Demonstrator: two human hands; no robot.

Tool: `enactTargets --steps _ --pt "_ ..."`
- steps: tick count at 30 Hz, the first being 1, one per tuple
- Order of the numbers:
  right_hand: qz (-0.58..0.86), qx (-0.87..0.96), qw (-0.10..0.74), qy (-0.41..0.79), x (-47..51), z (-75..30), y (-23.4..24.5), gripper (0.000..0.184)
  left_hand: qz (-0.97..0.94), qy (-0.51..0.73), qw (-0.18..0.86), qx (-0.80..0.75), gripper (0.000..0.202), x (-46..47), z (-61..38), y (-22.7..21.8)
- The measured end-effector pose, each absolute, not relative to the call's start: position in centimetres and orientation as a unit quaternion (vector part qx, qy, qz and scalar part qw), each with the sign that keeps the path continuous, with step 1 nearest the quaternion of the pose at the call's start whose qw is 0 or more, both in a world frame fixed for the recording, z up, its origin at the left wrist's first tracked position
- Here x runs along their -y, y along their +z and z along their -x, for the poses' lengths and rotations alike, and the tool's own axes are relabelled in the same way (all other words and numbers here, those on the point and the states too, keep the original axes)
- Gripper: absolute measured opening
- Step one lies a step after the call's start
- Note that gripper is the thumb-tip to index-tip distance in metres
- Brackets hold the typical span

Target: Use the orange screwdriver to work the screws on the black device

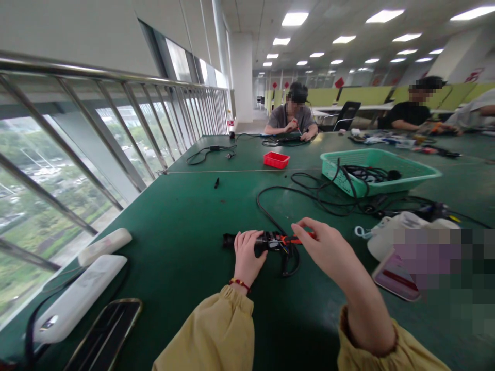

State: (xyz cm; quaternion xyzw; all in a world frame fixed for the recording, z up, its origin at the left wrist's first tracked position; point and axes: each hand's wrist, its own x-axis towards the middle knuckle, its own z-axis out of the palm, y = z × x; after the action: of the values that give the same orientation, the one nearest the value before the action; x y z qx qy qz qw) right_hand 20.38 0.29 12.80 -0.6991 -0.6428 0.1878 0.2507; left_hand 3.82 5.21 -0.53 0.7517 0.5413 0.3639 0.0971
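Observation:
My left hand [247, 255] is wrapped round a black cylindrical device [229, 240] lying on the green table. The device's right part is opened up, with small inner parts and wires [275, 241] showing, and a black cord [266, 206] runs from it. My right hand [323, 242] grips a red-and-black screwdriver [293, 239], its front end at the opened part. Whether the tip touches a screw is too small to tell.
Ahead stand a small red tray [276, 159] and a green basket [381, 154] of cables. Phones [104, 335] and white devices [83, 296] lie left; a white roll [402, 232] and pink-screened phone [394, 281] right. Co-workers [292, 116] sit across the table. A railing [116, 80] borders the left.

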Motion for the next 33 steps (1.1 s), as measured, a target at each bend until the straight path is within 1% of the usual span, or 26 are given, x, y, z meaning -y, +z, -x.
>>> enactTargets --steps 4,7,10,13,14,16,17,19,21,23,24,25,27,28,31,33 --pt "0.691 0.643 0.281 0.173 -0.27 -20.88 12.29 0.024 -0.753 0.36 0.094 -0.543 0.043 -5.13 -3.79 -0.43" --pt "0.678 0.65 0.308 0.15 -0.15 -21.16 12.04 0.029 -0.754 0.356 0.089 -0.544 0.043 -5.05 -3.73 -0.42" --pt "0.7 0.631 0.296 0.156 0.14 -21.03 12.33 0.015 -0.76 0.35 0.082 -0.541 0.043 -4.99 -3.7 -0.43" --pt "0.72 0.614 0.272 0.173 0.2 -20.82 12.8 0.028 -0.763 0.344 0.071 -0.542 0.045 -4.96 -3.7 -0.47" --pt "0.714 0.62 0.277 0.173 0.13 -20.82 12.88 0.026 -0.764 0.342 0.067 -0.544 0.045 -4.96 -3.71 -0.49" --pt "0.681 0.648 0.302 0.158 -0.08 -20.96 12.91 0.011 -0.763 0.342 0.061 -0.546 0.045 -4.98 -3.71 -0.53" --pt "0.663 0.665 0.311 0.148 -0.16 -21.03 12.87 0.007 -0.762 0.343 0.06 -0.546 0.045 -4.99 -3.71 -0.56" --pt "0.645 0.687 0.306 0.14 -0.2 -21.09 12.82 0.011 -0.762 0.344 0.062 -0.545 0.044 -5.02 -3.7 -0.6" --pt "0.662 0.679 0.276 0.155 -0.08 -20.91 12.83 0.006 -0.763 0.344 0.066 -0.543 0.044 -5.05 -3.68 -0.63" --pt "0.688 0.658 0.249 0.175 0.06 -20.61 12.87 0.02 -0.764 0.343 0.07 -0.541 0.044 -5.07 -3.67 -0.64" --pt "0.695 0.652 0.245 0.18 0.1 -20.48 12.89 0.023 -0.765 0.343 0.072 -0.541 0.044 -5.08 -3.68 -0.64" --pt "0.692 0.653 0.251 0.178 0.09 -20.39 12.88 0.021 -0.764 0.344 0.074 -0.541 0.044 -5.08 -3.69 -0.63" --pt "0.666 0.675 0.276 0.158 0.02 -20.36 12.86 0.008 -0.761 0.346 0.078 -0.543 0.044 -5.05 -3.72 -0.59" --pt "0.65 0.687 0.289 0.147 -0.02 -20.4 12.85 0.006 -0.76 0.346 0.08 -0.544 0.044 -5.03 -3.74 -0.55" --pt "0.646 0.691 0.286 0.153 0.0 -20.53 12.86 0.01 -0.757 0.345 0.084 -0.548 0.043 -4.95 -3.82 -0.37" --pt "0.675 0.667 0.254 0.189 0.12 -20.54 12.84 0.022 -0.756 0.345 0.087 -0.549 0.043 -4.88 -3.87 -0.25"
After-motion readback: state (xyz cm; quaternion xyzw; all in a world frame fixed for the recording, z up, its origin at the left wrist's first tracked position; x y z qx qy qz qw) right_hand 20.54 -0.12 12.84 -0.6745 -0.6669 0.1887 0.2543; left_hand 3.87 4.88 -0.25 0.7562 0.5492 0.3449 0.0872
